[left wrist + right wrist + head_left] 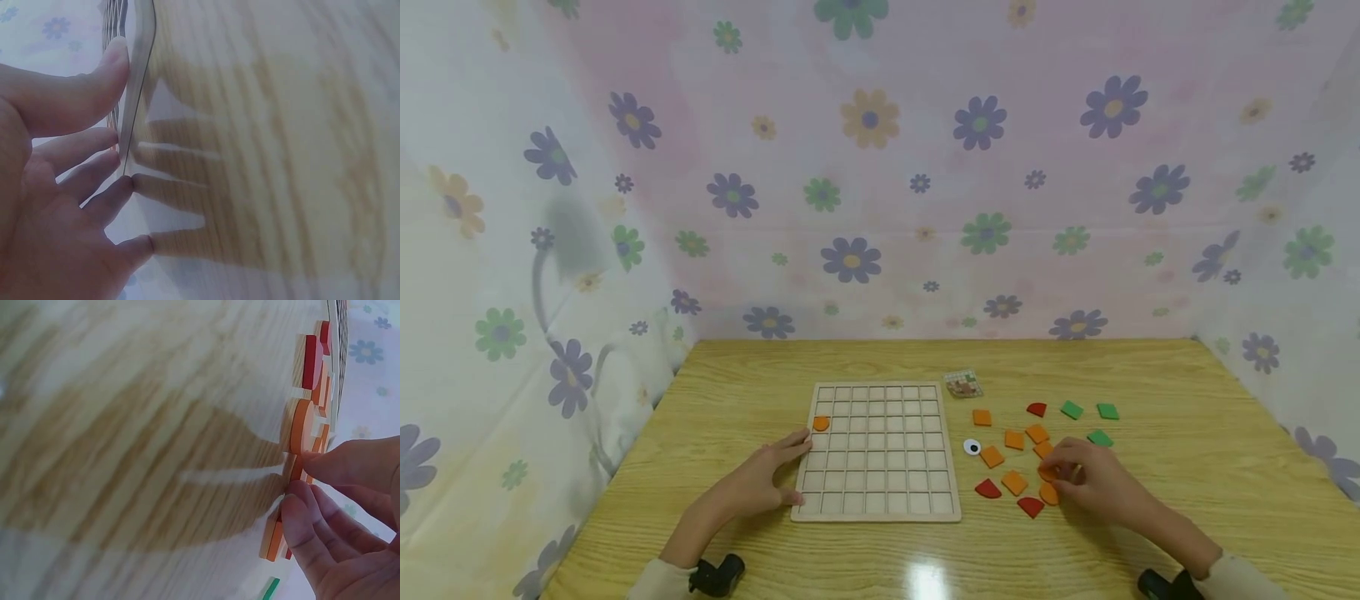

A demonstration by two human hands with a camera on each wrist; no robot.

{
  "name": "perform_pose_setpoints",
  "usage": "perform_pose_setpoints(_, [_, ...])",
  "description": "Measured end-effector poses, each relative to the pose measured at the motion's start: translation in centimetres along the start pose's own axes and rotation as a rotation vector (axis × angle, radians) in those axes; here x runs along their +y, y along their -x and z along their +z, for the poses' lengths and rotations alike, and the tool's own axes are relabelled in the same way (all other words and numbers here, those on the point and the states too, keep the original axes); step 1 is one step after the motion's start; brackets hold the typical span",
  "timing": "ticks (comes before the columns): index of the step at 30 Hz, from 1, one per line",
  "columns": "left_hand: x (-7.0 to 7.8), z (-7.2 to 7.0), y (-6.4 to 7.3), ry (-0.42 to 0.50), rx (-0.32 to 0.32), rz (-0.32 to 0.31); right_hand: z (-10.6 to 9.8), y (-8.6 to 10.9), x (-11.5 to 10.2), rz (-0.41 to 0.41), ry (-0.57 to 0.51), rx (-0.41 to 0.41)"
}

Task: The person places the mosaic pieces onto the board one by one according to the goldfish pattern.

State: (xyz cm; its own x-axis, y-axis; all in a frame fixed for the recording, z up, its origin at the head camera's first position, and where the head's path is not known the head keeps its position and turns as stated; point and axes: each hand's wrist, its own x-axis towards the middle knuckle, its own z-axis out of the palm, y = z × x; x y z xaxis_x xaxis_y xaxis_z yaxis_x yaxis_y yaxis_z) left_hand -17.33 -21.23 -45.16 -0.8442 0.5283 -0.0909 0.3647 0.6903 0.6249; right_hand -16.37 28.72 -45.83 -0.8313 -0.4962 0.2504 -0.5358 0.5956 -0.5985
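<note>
A pale wooden grid board point(876, 516) lies on the table, with one orange rounded piece point(822, 423) in its leftmost column. At the board's left edge rests my left hand point(763, 479), thumb and fingertips spread along the rim, fingers fairly straight. My right hand point(1093, 479) is among loose tiles to the right, its thumb and fingers pinching an orange tile point(297, 467) low over the table. The fingers partly cover that tile, so its full shape is hidden. Just beside them lies another orange rounded piece point(1048, 494).
Several orange square tiles point(1014, 482), red quarter-round pieces point(988, 489) and green tiles point(1108, 411) lie right of the board. A round eye piece point(972, 447) sits near its right edge. A small patterned card point(963, 383) lies behind. Flowered cloth point(925, 208) surrounds the table.
</note>
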Motion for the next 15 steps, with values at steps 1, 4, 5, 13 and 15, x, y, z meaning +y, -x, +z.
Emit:
perform_pose_setpoints(1, [0.0, 0.0, 0.02, 0.002, 0.0, 0.0, 0.02, -0.08, -0.01, 0.006, -0.002, -0.009])
perform_pose_setpoints(4, [0.02, 0.0, 0.04, 0.005, -0.004, 0.002, 0.06, -0.19, -0.05, 0.024, 0.007, -0.024])
perform_pose_setpoints(5, [0.03, 0.01, 0.03, 0.006, -0.003, 0.003, 0.07, -0.21, -0.07, 0.025, 0.012, -0.022])
perform_pose_setpoints(13, [0.06, 0.03, 0.01, 0.002, 0.007, 0.001, 0.32, -0.51, -0.1, -0.002, 0.058, -0.008])
perform_pose_setpoints(15, [0.07, 0.02, 0.07, 0.004, 0.009, 0.003, 0.41, -0.57, -0.07, -0.021, 0.056, -0.005])
